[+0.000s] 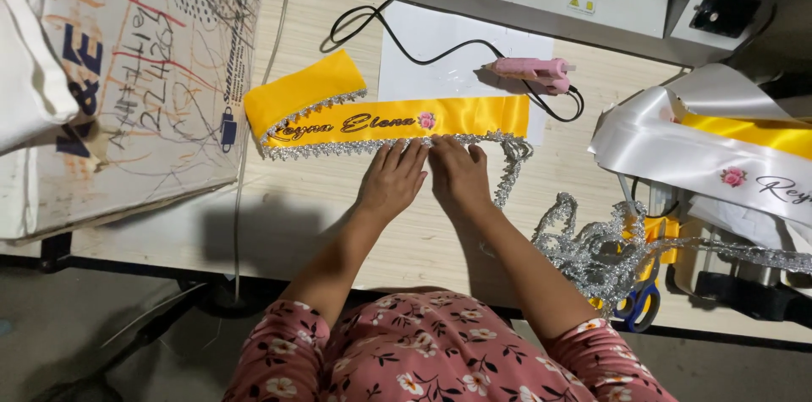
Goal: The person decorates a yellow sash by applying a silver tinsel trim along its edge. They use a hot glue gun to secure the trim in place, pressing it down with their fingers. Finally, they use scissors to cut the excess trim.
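Both grips flat, fingers together, my left hand point(392, 180) and right hand point(458, 175) pressing silver trim point(382, 145) onto the yellow sash point(385, 113) just above; pink glue gun point(534, 72) beyond, scribbled cardboard box point(161, 64) far left.

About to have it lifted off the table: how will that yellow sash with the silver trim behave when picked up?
The yellow sash probably goes floppy: it lies flat and folds back at one end. Its satin sheen suggests it slips easily. The loose silver trim beside the right hand would likely dangle and snag.
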